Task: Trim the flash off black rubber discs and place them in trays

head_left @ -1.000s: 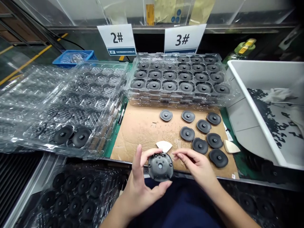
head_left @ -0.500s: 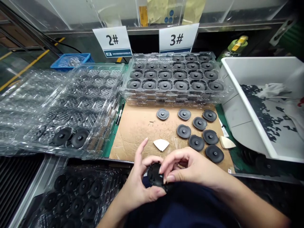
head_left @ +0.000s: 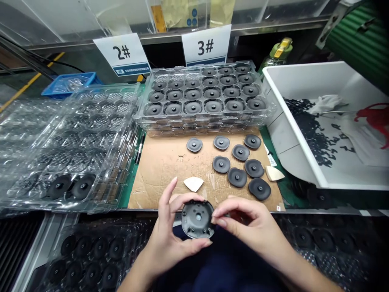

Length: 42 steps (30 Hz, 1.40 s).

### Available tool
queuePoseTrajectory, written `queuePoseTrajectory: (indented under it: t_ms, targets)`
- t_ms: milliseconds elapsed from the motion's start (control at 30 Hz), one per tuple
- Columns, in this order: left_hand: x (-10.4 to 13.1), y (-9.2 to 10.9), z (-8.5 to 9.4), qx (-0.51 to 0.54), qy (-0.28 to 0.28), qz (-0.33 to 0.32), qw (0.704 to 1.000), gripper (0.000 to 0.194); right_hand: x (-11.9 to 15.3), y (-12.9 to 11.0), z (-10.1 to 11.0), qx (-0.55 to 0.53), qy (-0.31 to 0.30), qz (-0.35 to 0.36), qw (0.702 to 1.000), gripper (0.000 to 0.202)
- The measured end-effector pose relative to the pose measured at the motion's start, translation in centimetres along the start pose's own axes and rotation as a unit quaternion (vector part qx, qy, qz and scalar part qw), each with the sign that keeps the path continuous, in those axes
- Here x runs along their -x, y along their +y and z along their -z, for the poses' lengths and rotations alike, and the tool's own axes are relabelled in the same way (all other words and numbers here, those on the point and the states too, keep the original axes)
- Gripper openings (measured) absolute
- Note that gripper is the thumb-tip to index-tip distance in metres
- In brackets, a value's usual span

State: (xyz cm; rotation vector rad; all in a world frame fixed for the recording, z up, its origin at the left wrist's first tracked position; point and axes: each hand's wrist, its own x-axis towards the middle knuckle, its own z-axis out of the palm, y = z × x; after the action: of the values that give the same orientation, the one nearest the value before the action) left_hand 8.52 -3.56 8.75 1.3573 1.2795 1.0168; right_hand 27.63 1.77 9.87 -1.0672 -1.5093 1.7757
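My left hand (head_left: 174, 225) is closed around the edges of a round black plastic disc (head_left: 197, 219), thumb below and fingers above. The disc's inner side faces me, with a centre hole, small posts and a raised rim. At its right edge, my right hand (head_left: 247, 221) pinches thumb and forefinger together; whatever is between them is hidden or too small to name. Just beyond the hands, a cream wedge-shaped pad (head_left: 193, 183) lies on a cardboard sheet (head_left: 158, 166). Several similar black discs (head_left: 237, 177) rest on the cardboard, stem side up.
Clear plastic trays (head_left: 202, 117) filled mostly with discs stand behind the cardboard. More clear trays (head_left: 100, 134) lie at left. A white bin (head_left: 299, 144) with small black pieces is at right. Another wedge pad (head_left: 274, 173) lies near the bin.
The disc has tilted so that its inner side now faces the camera. My right fingers have drawn from over its face to its right edge. The view has shifted rightward.
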Motion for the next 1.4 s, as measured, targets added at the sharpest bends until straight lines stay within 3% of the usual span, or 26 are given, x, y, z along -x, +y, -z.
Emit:
queuePoseTrajectory:
  t_ms: [167, 367, 500, 600, 800, 900, 1000, 1133, 1200, 1233, 1300, 1400]
  targets:
    - [-0.6, 0.1, -0.8, -0.116, 0.058, -0.117, 0.985, 0.107, 0.4, -0.4, 0.2, 0.051, 0.015, 0.018, 0.998, 0.007]
    - [-0.8, 0.1, -0.9, -0.266, 0.090, -0.253, 0.926, 0.111, 0.5, -0.1, 0.1, 0.010, 0.026, -0.006, 1.000, 0.008]
    - [-0.4, -0.3, -1.2, -0.304, 0.081, -0.262, 0.912, 0.109, 0.5, 0.8, -0.1, -0.023, 0.033, -0.027, 0.999, 0.002]
    - [-0.2, -0.5, -1.7, -0.318, 0.075, -0.249, 0.912, 0.107, 0.6, 1.4, -0.2, -0.078, 0.048, -0.049, 0.995, 0.010]
    - [0.0, -0.4, -2.7, -0.273, 0.081, -0.234, 0.930, 0.109, 1.8, 2.5, 0.5, -0.115, 0.081, -0.048, 0.989, 0.019]
    - [0.2, -0.1, -3.3, -0.236, 0.098, -0.192, 0.947, 0.105, 3.2, 3.6, 1.3, -0.036, 0.114, -0.008, 0.993, 0.017]
    - [0.6, 0.0, -4.4, -0.184, 0.108, -0.084, 0.973, 0.092, 5.0, 4.6, 1.9, 0.036, 0.139, 0.030, 0.989, 0.018]
    - [1.0, -0.7, -6.8, -0.100, 0.017, 0.070, 0.992, 0.079, 7.0, 5.4, 1.9, 0.123, 0.151, 0.073, 0.978, 0.034]
    - [1.1, -1.4, -8.3, -0.060, -0.056, 0.121, 0.989, 0.071, 7.9, 5.9, 2.6, 0.168, 0.147, 0.077, 0.972, 0.019]
    - [1.1, -1.7, -9.1, -0.039, -0.096, 0.143, 0.984, 0.068, 8.6, 6.2, 3.3, 0.185, 0.152, 0.067, 0.969, 0.010]
    - [1.1, -2.2, -10.5, -0.002, -0.167, 0.176, 0.970, 0.064, 10.8, 7.3, 5.9, 0.210, 0.189, 0.022, 0.959, 0.012]
    - [1.0, -2.1, -11.8, 0.006, -0.234, 0.183, 0.955, 0.058, 15.9, 10.1, 11.6, 0.248, 0.291, -0.100, 0.918, 0.018]
